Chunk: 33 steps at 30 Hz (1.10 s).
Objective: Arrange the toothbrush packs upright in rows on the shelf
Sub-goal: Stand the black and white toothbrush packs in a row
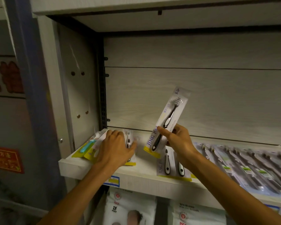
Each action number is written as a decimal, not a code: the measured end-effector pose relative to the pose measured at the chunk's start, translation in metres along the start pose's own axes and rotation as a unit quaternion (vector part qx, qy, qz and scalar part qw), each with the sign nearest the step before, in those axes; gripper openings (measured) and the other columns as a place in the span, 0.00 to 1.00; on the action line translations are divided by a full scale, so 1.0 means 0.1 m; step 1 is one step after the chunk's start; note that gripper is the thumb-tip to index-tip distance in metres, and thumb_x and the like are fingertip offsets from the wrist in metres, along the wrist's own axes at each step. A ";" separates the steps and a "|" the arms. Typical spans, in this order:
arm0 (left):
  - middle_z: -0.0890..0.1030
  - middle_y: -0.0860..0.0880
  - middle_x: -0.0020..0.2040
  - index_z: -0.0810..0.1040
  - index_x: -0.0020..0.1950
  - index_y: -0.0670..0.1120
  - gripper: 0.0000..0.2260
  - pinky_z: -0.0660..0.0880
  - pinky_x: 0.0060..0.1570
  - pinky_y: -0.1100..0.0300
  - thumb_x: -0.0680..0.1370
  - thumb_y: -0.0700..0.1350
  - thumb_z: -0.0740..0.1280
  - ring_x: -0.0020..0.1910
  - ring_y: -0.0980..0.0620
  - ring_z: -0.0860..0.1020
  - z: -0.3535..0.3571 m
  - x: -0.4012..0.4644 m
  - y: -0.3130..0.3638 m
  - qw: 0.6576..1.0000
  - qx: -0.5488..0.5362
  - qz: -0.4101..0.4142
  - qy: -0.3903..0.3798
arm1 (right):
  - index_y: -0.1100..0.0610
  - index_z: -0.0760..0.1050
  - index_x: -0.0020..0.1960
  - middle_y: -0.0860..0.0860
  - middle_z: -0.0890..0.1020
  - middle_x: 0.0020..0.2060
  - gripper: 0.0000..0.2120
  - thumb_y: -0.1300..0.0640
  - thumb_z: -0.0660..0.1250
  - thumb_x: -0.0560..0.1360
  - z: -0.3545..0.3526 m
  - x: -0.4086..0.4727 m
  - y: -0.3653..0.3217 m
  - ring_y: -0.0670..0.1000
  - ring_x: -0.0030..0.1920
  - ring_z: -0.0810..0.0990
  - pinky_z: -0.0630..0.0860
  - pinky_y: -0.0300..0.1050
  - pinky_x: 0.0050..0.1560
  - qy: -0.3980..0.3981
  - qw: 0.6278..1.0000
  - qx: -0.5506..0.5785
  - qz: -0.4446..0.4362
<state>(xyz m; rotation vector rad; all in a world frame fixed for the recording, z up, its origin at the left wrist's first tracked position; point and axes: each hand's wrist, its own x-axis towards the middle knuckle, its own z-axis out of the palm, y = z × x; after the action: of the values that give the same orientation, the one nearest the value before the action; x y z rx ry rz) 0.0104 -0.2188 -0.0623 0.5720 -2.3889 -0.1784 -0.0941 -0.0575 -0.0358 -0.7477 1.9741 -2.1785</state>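
Observation:
My right hand (177,138) grips a toothbrush pack (168,117) with a black-and-white brush, held tilted in the air above the white shelf (146,174). My left hand (115,146) lies palm-down on a pile of flat packs at the shelf's left end, one of them holding a teal brush (88,146). Its fingers reach over the pile's far side. Below my right wrist, two more black-and-white packs (173,166) lie flat on the shelf.
A row of dark toothbrush packs (243,168) lies flat, overlapping, along the shelf's right part. The shelf's side wall (78,88) stands close on the left. White product bags (130,208) fill the level below. A blue price tag (112,181) sticks to the shelf's front edge.

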 end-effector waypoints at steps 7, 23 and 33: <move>0.77 0.45 0.56 0.75 0.56 0.45 0.21 0.67 0.57 0.51 0.74 0.60 0.62 0.62 0.44 0.67 0.15 0.04 0.07 0.990 0.113 -0.017 -0.083 | 0.51 0.79 0.51 0.50 0.85 0.44 0.08 0.56 0.72 0.73 -0.14 -0.08 0.08 0.55 0.47 0.84 0.81 0.59 0.50 -0.015 0.999 -0.030 -0.001; 0.78 0.48 0.55 0.75 0.41 0.41 0.06 0.74 0.44 0.65 0.71 0.36 0.72 0.49 0.55 0.77 0.19 0.06 0.01 0.928 -0.311 0.036 0.204 | 0.56 0.77 0.59 0.52 0.84 0.49 0.13 0.57 0.70 0.74 -0.31 -0.11 0.02 0.50 0.49 0.84 0.82 0.45 0.47 -0.073 0.995 -0.070 0.007; 0.78 0.53 0.58 0.69 0.67 0.48 0.26 0.76 0.49 0.67 0.72 0.35 0.72 0.56 0.57 0.80 0.15 -0.02 0.12 0.742 -0.653 -0.077 0.130 | 0.59 0.69 0.61 0.55 0.82 0.50 0.23 0.58 0.74 0.70 -0.26 -0.04 0.11 0.52 0.45 0.85 0.82 0.43 0.41 -0.073 0.986 -0.122 0.090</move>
<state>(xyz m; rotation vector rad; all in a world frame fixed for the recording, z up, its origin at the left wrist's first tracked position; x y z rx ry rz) -0.0022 -0.2077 -0.0718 0.0594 -1.3847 -1.5581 -0.1048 -0.0341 -0.0484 -0.7039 2.1624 -1.7510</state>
